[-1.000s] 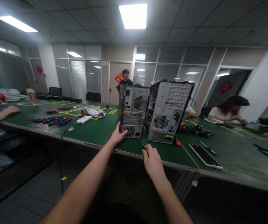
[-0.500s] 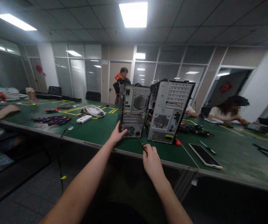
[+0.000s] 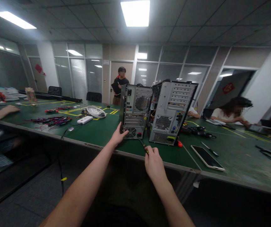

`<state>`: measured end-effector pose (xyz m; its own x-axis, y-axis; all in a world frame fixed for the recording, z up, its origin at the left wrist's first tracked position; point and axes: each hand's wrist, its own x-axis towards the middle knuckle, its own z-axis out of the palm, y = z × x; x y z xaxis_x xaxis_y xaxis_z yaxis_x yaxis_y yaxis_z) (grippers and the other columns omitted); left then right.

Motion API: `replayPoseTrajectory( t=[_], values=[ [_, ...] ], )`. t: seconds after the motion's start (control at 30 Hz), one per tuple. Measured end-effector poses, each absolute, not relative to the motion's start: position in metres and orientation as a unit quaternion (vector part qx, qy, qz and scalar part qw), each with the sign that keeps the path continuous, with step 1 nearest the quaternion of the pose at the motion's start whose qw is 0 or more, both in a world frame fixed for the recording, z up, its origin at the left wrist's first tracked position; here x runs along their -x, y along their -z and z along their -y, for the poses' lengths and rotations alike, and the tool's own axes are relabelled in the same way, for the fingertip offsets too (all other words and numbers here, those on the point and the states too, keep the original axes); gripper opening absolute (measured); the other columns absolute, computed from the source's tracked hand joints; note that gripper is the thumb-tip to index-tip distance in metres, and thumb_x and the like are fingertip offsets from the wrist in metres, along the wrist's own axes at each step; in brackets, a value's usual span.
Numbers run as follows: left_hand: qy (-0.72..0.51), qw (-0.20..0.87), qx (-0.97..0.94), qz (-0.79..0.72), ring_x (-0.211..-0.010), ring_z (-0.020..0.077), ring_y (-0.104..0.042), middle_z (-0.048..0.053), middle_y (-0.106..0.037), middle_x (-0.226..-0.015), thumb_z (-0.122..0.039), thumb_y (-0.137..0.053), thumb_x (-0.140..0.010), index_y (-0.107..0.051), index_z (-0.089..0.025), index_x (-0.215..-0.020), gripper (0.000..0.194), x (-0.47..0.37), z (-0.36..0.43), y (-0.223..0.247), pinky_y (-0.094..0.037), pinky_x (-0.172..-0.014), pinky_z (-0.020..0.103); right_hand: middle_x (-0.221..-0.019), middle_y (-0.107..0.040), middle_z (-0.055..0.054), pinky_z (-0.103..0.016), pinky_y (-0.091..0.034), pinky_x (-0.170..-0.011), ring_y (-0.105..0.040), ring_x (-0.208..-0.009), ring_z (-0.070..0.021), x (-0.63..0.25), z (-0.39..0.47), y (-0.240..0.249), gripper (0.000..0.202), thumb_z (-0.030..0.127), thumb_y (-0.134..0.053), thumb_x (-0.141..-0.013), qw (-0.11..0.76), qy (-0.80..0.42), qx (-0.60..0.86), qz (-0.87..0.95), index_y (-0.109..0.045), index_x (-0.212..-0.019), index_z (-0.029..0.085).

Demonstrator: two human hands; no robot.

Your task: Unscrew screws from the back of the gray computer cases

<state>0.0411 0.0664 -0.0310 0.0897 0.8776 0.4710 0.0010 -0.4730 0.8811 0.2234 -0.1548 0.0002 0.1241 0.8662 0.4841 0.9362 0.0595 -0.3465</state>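
Note:
A narrow computer tower stands upright at the table's front edge, its rear panel with fan grilles and ports facing me. My left hand grips its lower left corner, thumb across the panel beside the lower fan grille. A screwdriver with a dark and yellow handle is in my right hand, fingers closed around it. Its shaft points up at the bottom edge of the rear panel, below the power socket; whether the tip touches a screw is too small to tell. Right of it stands a larger computer tower.
On the green table lie a phone, a knife-like tool, black cables, a bundle of thin wires, a white adapter and a white oval basket. Other people sit at both sides; one person stands behind.
Both my hands, the screwdriver and the towers stay nearly in place. The standing person at the back has shifted slightly left.

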Motion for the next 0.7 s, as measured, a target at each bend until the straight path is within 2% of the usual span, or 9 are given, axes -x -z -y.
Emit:
replayPoseTrajectory(
  t=[0.37, 0.7],
  values=[
    [-0.579, 0.382, -0.628, -0.354, -0.146, 0.0250, -0.053, 0.011, -0.056, -0.156, -0.042, -0.080, -0.084, -0.025, -0.024, -0.166, 0.101, -0.0415, -0.0683, 0.0322, -0.037, -0.124, 0.040, -0.112, -0.057, -0.009, -0.030, -0.048, -0.085, -0.064, -0.094, -0.0211, -0.2249, 0.1544, 0.0007, 0.029, 0.009, -0.047, -0.100, 0.295, 0.078, 0.685, 0.662, -0.062, -0.121, 0.020],
    [-0.568, 0.381, -0.635, -0.360, -0.147, 0.0257, -0.052, 0.012, -0.055, -0.157, -0.048, -0.079, -0.084, -0.023, -0.024, -0.167, 0.103, -0.0402, -0.0642, 0.0292, -0.037, -0.124, 0.038, -0.114, -0.058, -0.011, -0.032, -0.047, -0.087, -0.063, -0.097, -0.0228, -0.2237, 0.1565, -0.0011, 0.033, 0.007, -0.045, -0.100, 0.280, 0.086, 0.687, 0.665, -0.063, -0.125, 0.018]
  ],
)
